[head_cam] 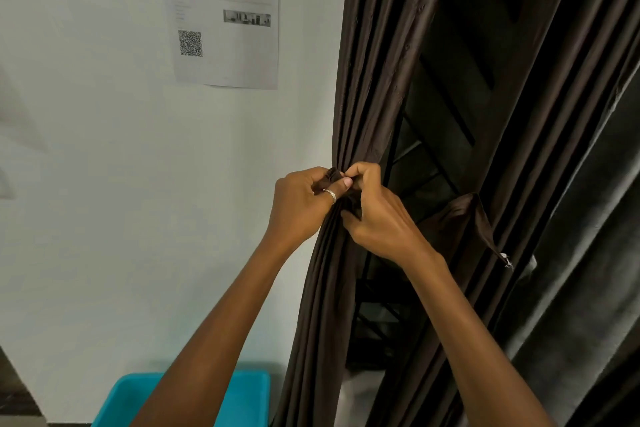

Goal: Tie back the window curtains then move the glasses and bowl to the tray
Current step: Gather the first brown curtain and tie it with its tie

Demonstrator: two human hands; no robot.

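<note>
At the window's left edge I've got the curtain [374, 80] bunched tight, and the tie [481, 218] is mostly buried under the fingers, so I can't make out how it crosses there. The left hand [301, 204] and right hand [377, 218] are touching, both pinching the dark strip right at the gather. One loose tie end hangs just right of the right hand. Low down, a teal bin [242, 392] is cut off by the frame. A paper [225, 10] is stuck on the wall, its print too blurred to read.
</note>
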